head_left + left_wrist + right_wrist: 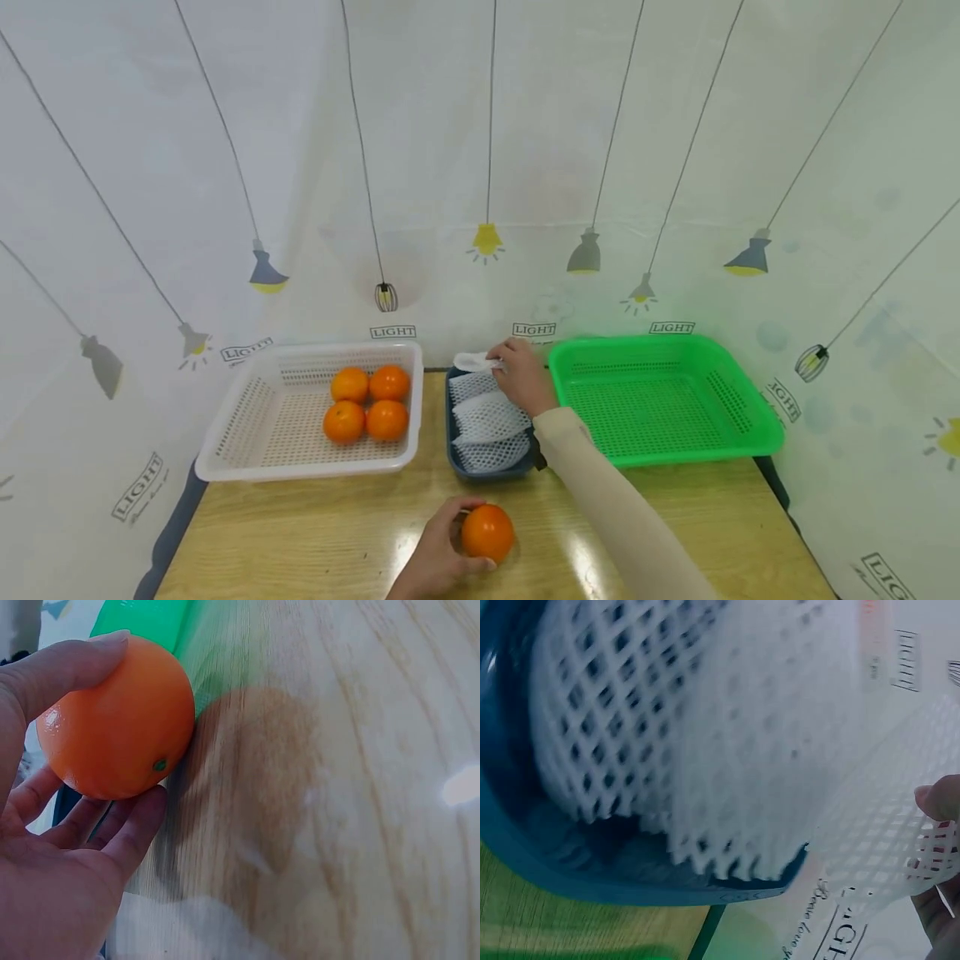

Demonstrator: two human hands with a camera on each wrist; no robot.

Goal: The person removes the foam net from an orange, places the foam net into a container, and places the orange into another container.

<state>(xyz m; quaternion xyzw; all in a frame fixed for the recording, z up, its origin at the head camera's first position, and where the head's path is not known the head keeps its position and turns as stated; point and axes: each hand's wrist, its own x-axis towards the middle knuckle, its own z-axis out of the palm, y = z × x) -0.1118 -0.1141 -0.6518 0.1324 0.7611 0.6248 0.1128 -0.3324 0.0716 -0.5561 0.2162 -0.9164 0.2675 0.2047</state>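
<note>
At the table's front, my left hand (438, 550) holds an orange (487, 533), thumb on one side and fingers curled round the other. The left wrist view shows the green stem spot of this orange (120, 720) close to the wood. Farther back, my right hand (521, 375) pinches the edge of a white foam net sleeve (472, 362) over the back end of a dark blue basket (487, 477). In the right wrist view, the pinched foam net sleeve (885, 840) hangs beside the basket rim. Several more net sleeves (491, 417) lie in that basket.
Left of the blue basket stands a white plastic basket (300, 471) with several oranges (387, 421) at its right side. A green plastic basket (667, 457) stands to the right, behind my right forearm. A pale sheet printed with lamps (450, 167) hangs behind the wooden table (300, 533).
</note>
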